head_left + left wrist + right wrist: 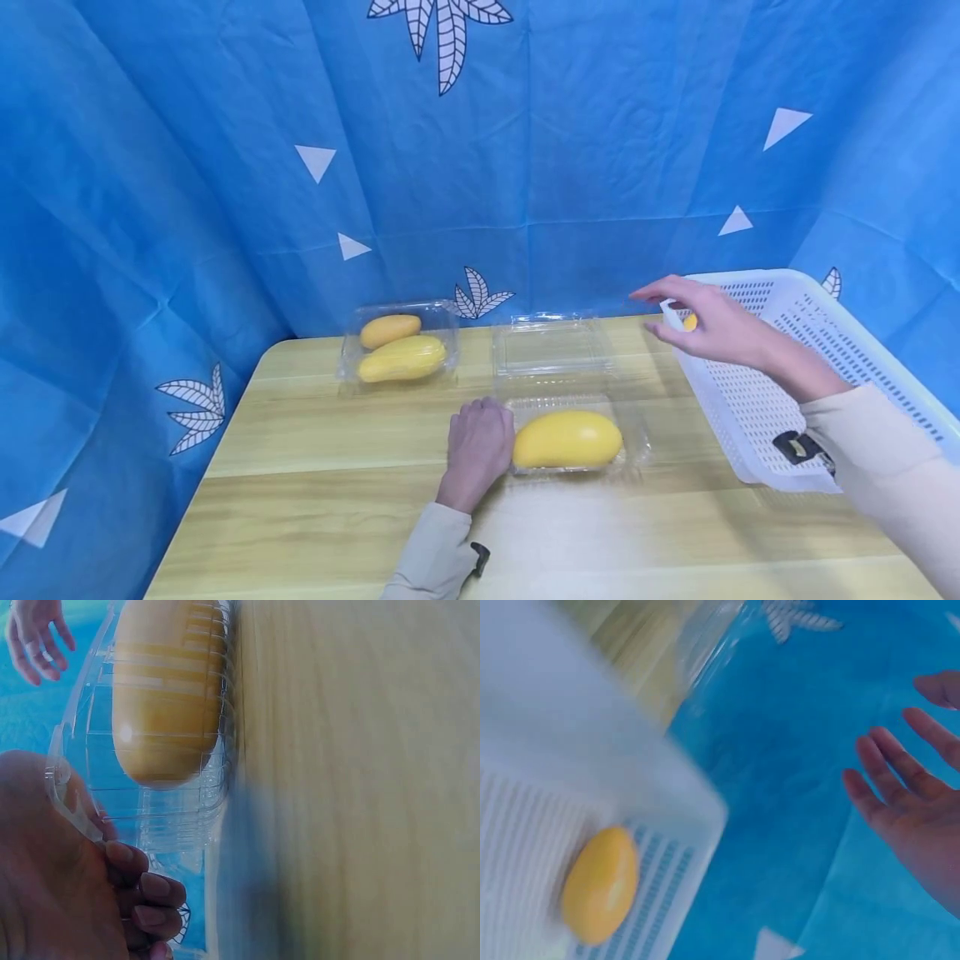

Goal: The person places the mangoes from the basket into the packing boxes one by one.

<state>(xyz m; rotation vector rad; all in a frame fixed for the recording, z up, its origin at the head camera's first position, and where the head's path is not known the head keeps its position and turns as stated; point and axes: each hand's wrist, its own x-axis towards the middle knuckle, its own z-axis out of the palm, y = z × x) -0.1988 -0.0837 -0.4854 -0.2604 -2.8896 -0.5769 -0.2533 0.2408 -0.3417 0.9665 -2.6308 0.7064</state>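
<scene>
One large, smooth yellow oblong fruit (567,440) lies in the base of a clear plastic clamshell box (636,446) whose lid (551,348) is folded back behind it. At the box's left side, my left hand (480,443) has its fingers curled and pinches the rim, as the left wrist view shows. My right hand (716,325) is raised over the near-left corner of a white slotted basket (731,417), fingers spread and holding nothing. Inside that basket sits a smaller yellow mango-like fruit (601,886), mostly covered by the hand in the head view.
Farther left stands another clear box (452,333) with an orange-yellow oval fruit (390,331) and a ridged yellow fruit (402,358). A blue patterned curtain (600,167) hangs right behind the wooden table (322,517) and along both sides.
</scene>
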